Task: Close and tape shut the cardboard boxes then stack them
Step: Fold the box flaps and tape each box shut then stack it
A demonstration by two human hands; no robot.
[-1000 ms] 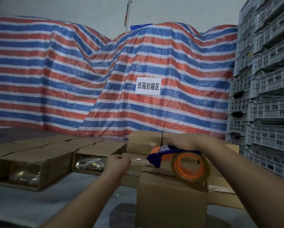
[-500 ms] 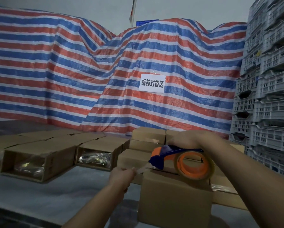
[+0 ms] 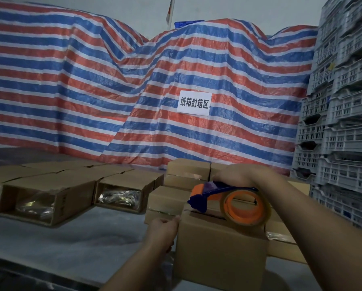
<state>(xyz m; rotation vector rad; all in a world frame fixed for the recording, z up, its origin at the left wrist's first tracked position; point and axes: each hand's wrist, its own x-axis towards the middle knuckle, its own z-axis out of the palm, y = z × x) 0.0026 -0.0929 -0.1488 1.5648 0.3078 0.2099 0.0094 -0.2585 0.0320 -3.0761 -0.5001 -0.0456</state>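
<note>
A closed cardboard box (image 3: 217, 253) stands in front of me on the grey table (image 3: 75, 240). My right hand (image 3: 238, 175) grips the blue and orange tape dispenser (image 3: 217, 196) from above, its front end resting on the box's top near the left edge. The clear tape roll (image 3: 246, 207) sits on an orange core. My left hand (image 3: 162, 229) pinches the tape end against the box's upper left side. Two open boxes (image 3: 43, 198) (image 3: 123, 192) lie on their sides at the left, with plastic-wrapped contents showing.
Several closed boxes (image 3: 188, 171) are stacked behind and to the right of the front box. A red, white and blue striped tarp (image 3: 133, 91) with a white sign (image 3: 194, 103) hangs behind. Grey plastic crates (image 3: 343, 122) tower at the right.
My left hand has drawn the tape end down from the box's top to its left side. The dispenser's front has come down onto the box top.
</note>
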